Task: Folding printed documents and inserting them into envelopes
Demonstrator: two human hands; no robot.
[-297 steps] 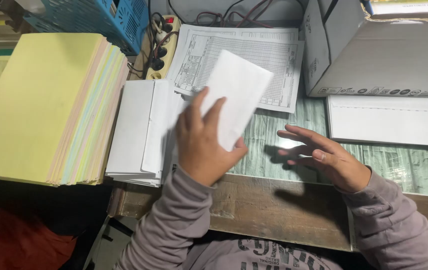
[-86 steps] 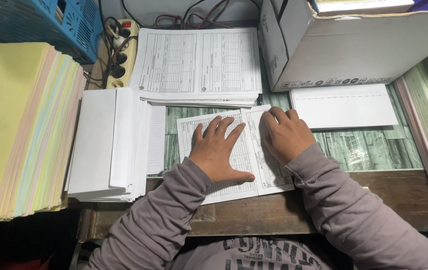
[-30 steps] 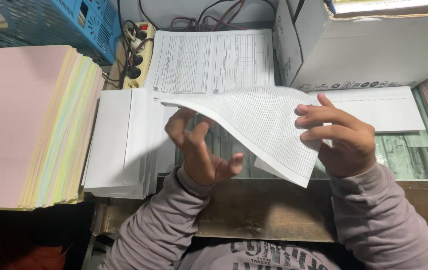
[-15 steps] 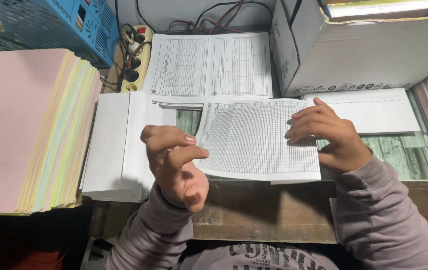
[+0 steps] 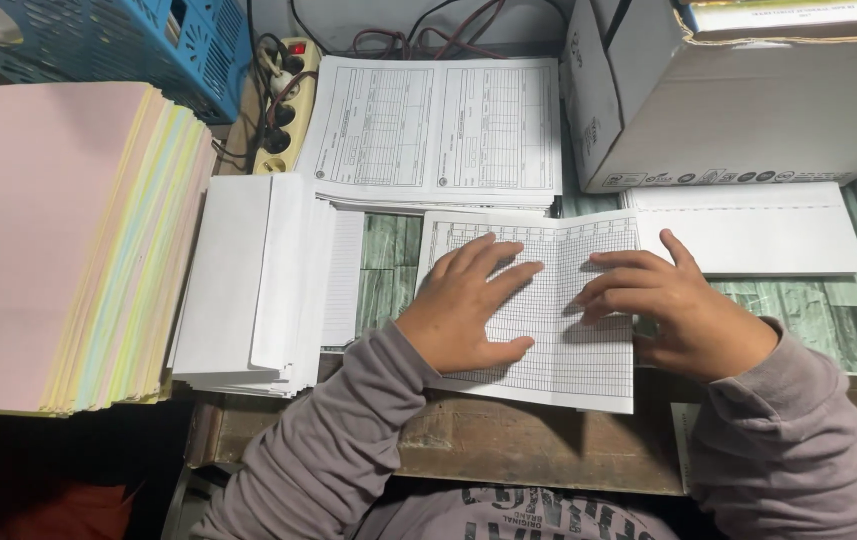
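The left hand [image 5: 463, 315] lies flat and open, palm down with fingers spread, on a printed grid sheet [image 5: 558, 345]. The right hand [image 5: 673, 310] rests open on the right part of the same sheet, its fingertips pointing left toward the middle, gripping nothing. The sheet sits on the near part of the counter [image 5: 548, 450], its near edge reaching over the worn wooden front lip. Both grey sleeves come in from the near side.

Just left of the left hand lies a fanned stack of white envelopes [image 5: 248, 285], and farther left stands a thick pile of pastel paper [image 5: 48, 240], pink on top with yellow and green edges showing. Beyond the sheet, on the far side, lies a stack of printed forms [image 5: 438, 130] with ruled tables. At the far left of those a power strip [image 5: 283, 110] carries several dark plugs and cords, and a blue plastic basket [image 5: 138, 45] sits in the far left corner. To the far right stands a grey cardboard box [image 5: 748, 100], and just in front of it, beside the right hand, lies a single long white envelope [image 5: 758, 235].
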